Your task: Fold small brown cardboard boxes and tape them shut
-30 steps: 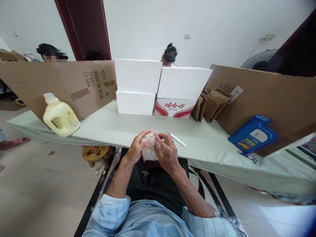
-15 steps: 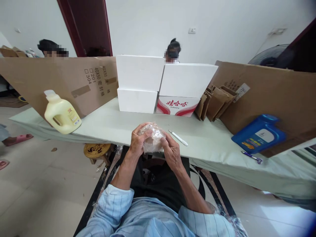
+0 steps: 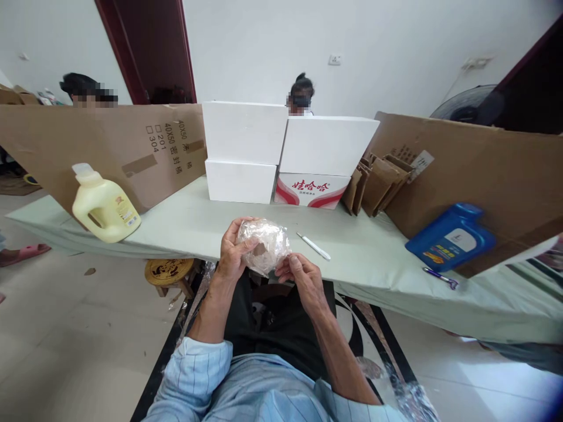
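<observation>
A crumpled, rounded bundle of clear plastic film (image 3: 269,249) is held above the table's near edge. My left hand (image 3: 233,249) grips its left side, thumb across the front. At its lower right edge, my right hand (image 3: 303,278) has thumb and fingers pinched together on the film. Something pale brownish shows through the plastic, too blurred to name. On the cloth just right of the bundle lies a slim white pen-like tool (image 3: 314,246) with a thin tip.
White boxes (image 3: 244,133) stand stacked at the table's back, beside folded cardboard pieces (image 3: 382,184). Large cardboard sheets (image 3: 176,187) flank both sides. A yellow jug (image 3: 105,205) is left; a blue bottle (image 3: 451,237) and purple pen (image 3: 440,278) are right. Two people sit beyond.
My right hand has slid from the bundle's right side to its lower edge, uncovering more plastic. My left hand still holds it. The view has shifted slightly.
</observation>
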Demonstrator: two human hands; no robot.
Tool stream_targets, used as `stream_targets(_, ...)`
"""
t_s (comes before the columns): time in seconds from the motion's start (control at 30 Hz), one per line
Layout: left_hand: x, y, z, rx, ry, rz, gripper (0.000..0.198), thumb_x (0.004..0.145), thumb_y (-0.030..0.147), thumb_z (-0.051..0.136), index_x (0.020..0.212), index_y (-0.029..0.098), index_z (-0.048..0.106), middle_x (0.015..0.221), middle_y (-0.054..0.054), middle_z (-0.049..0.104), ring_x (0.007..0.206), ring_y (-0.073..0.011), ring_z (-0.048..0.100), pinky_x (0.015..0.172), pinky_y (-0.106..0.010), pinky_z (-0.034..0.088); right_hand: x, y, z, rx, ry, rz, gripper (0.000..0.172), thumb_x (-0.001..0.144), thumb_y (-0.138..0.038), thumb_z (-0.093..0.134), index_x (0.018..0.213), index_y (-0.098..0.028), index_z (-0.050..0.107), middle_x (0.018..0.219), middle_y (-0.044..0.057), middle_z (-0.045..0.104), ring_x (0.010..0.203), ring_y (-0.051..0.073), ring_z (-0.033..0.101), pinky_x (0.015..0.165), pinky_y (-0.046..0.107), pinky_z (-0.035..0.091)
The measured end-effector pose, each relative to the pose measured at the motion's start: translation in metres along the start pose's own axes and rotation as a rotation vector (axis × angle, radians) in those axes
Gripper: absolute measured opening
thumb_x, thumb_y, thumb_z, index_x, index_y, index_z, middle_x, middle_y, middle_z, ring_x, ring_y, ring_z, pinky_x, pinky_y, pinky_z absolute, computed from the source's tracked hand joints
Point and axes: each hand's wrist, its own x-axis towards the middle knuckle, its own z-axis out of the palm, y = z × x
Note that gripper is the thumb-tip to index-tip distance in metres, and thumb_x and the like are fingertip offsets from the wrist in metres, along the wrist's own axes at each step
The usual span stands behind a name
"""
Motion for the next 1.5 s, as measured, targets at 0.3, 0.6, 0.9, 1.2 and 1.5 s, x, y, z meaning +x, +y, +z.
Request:
stream_targets(0.3,-0.009,0.004,0.003,0.117,-0.063,0.032,0.063,0.066,0.04,0.096,0.118,0.026,0.063,0.13,-0.006,0.071,0.113,-0.0231,0.067,0.095,-0.03,0.053,0.002,-0.006,0.008,-0.059,0.13,-0.074,0.053,0.088,-0.07,0.074,0.073,-0.019,0.07,0.066,0.004,0.068,0.055,0.016,0.062,0.052,0.028,0.054)
stream_targets(0.6,-0.01,-0.003,0.003,0.297,0.061,0.182,0.054,0.074,0.035,0.092,0.121,0.023,0.069,0.126,-0.007,0.073,0.119,-0.0246,0.066,0.1,-0.03,0.052,0.001,-0.009,0.015,-0.138,0.201,-0.126,0.05,0.091,-0.067,0.072,0.077,-0.02,0.069,0.066,0.003,0.067,0.058,0.016,0.061,0.055,0.027,0.054)
stream_targets(0.9,-0.016,-0.007,0.009,0.215,0.04,0.117,0.055,0.072,0.039,0.093,0.116,0.024,0.066,0.127,-0.007,0.073,0.115,-0.0246,0.069,0.1,-0.033,0.054,0.01,0.01,0.015,0.069,0.154,-0.044,0.052,0.091,-0.073,0.068,0.092,-0.021,0.066,0.075,-0.001,0.06,0.06,0.014,0.055,0.053,0.025,0.05)
stream_targets(1.2,-0.014,0.005,-0.015,0.207,-0.144,-0.325,0.071,0.063,0.04,0.098,0.124,0.018,0.069,0.106,-0.007,0.078,0.085,-0.0187,0.071,0.075,-0.026,0.055,0.014,-0.008,-0.007,-0.004,0.075,-0.077,0.043,0.081,-0.057,0.085,0.101,-0.019,0.08,0.082,0.003,0.072,0.069,0.017,0.061,0.062,0.028,0.052)
stream_targets(1.5,-0.02,0.0,-0.014,0.367,-0.159,-0.207,0.055,0.07,0.039,0.094,0.119,0.017,0.081,0.095,-0.005,0.079,0.081,-0.0173,0.069,0.074,-0.024,0.054,0.009,-0.016,-0.005,-0.175,0.208,-0.325,0.015,0.091,-0.036,0.077,0.09,-0.022,0.084,0.086,0.003,0.075,0.077,0.019,0.067,0.068,0.031,0.057)
